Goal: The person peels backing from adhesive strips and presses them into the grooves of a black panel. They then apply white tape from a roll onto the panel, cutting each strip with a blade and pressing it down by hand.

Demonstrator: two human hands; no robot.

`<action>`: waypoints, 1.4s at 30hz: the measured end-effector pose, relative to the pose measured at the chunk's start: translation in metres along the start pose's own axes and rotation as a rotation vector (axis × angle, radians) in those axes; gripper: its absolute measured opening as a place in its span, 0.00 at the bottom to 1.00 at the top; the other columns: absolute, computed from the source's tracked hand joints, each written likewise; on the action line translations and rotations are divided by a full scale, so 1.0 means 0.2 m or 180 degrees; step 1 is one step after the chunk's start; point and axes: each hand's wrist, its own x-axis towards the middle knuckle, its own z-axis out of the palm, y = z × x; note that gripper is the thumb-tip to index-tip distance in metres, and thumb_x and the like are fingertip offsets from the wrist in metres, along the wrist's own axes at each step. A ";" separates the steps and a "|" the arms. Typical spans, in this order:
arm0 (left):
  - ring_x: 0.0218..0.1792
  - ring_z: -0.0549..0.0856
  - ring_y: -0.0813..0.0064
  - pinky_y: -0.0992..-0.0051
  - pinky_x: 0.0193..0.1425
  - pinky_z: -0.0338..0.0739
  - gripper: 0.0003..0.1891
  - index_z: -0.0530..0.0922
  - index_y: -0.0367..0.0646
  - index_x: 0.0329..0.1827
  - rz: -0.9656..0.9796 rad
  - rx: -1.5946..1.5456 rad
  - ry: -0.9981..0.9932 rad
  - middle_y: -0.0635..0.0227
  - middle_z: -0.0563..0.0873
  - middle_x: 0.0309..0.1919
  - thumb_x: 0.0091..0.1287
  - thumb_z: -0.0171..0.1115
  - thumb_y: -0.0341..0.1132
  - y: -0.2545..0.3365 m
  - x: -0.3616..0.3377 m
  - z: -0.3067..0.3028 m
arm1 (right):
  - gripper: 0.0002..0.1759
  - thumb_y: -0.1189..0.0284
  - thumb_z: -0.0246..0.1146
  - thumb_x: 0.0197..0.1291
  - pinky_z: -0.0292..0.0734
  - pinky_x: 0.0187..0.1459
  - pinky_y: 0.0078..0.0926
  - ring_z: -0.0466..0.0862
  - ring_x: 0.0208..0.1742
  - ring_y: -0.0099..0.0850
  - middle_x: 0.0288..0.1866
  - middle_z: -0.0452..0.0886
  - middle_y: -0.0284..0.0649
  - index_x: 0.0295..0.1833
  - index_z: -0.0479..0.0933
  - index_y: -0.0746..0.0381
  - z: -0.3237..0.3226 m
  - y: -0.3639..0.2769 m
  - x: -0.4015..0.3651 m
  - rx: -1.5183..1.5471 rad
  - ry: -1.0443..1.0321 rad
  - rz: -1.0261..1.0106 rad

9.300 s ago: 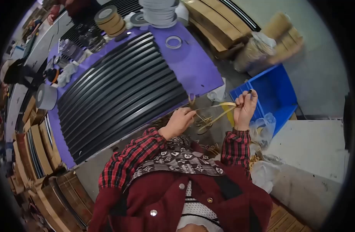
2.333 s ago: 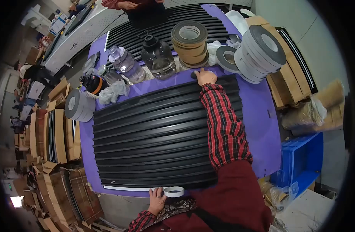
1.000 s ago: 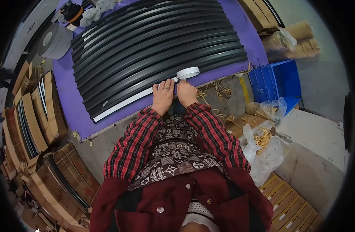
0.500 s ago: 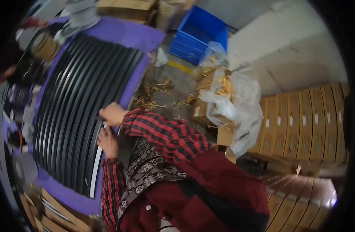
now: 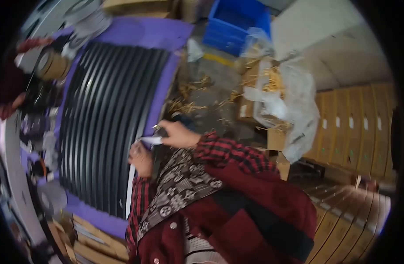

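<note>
Ribbed black strips (image 5: 109, 119) lie side by side on a purple-covered table (image 5: 162, 31). A white tape strip (image 5: 131, 187) runs along the edge of the strip nearest me. My left hand (image 5: 141, 158) is at that edge, its bent fingers pressed together on the white tape. To its right, off the table edge, my right hand (image 5: 180, 134) is closed on a white tape end (image 5: 151, 140) that stretches across from my left fingers. A small dark and gold-coloured object (image 5: 158, 128) shows at the right fingertips; I cannot tell what it is.
Past the table stand a blue crate (image 5: 230, 37) and a carton (image 5: 250, 103) with plastic wrap and shredded paper, some scattered on the floor. Brown cartons (image 5: 347, 127) line the right side. Spools (image 5: 52, 64) stand at the left, near another person's hand (image 5: 10, 108).
My right hand has moved right, away from the black strips, with the white tape end stretched out. My left hand stays at the edge. The whole view has shifted slightly.
</note>
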 end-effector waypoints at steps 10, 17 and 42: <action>0.44 0.68 0.71 0.65 0.40 0.63 0.28 0.61 0.42 0.59 -0.0263 -0.0136 -0.0240 0.67 0.66 0.45 0.52 0.54 0.34 0.03 0.02 -0.05 | 0.18 0.74 0.62 0.40 0.66 0.31 0.17 0.69 0.29 0.18 0.25 0.68 0.29 0.40 0.69 0.64 -0.30 -0.22 0.23 0.1045 -0.0641 -0.0237; 0.48 0.66 0.70 0.62 0.43 0.62 0.29 0.59 0.44 0.60 -0.0338 -0.0170 -0.0476 0.67 0.64 0.47 0.54 0.53 0.37 0.03 0.03 -0.10 | 0.16 0.76 0.64 0.44 0.70 0.34 0.16 0.73 0.31 0.21 0.31 0.71 0.31 0.40 0.67 0.61 -0.75 -0.30 0.28 0.1765 0.0354 -0.0235; 0.35 0.77 0.56 0.62 0.36 0.72 0.12 0.74 0.36 0.37 -0.0205 -0.1137 -0.0013 0.53 0.77 0.36 0.49 0.53 0.29 0.08 0.12 -0.28 | 0.07 0.77 0.57 0.52 0.69 0.20 0.21 0.74 0.21 0.26 0.24 0.73 0.39 0.35 0.66 0.64 -0.68 1.03 -0.23 0.2507 0.2614 0.0993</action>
